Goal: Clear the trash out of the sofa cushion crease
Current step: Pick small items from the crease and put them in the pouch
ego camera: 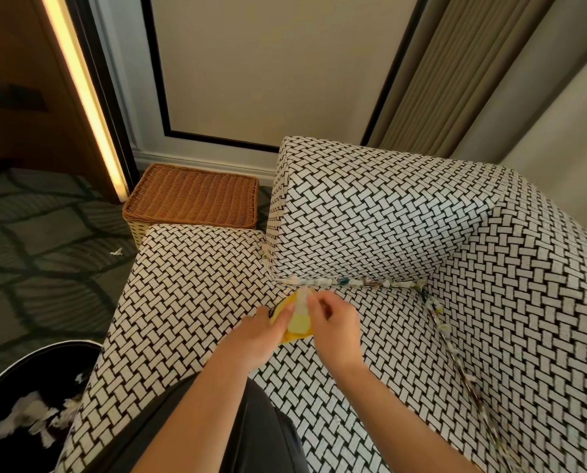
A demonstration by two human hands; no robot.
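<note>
Trash scraps wedged along sofa crease, 12 o'clock of hands, more toward 4 o'clock. Left hand fingers clamped on yellow packet; right hand fingers pinch white scrap. Best: keep packet close under crease, pluck singly.

Black-white basketweave sofa, seemingly yellow wrapper

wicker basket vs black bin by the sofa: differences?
The wicker basket is square and brown woven; the black bin is round and glossy. The black bin holds white paper scraps; the wicker basket shows no trash. The basket stands by the wall, the bin nearer the camera. Both stand on the carpet beside the sofa.
</note>
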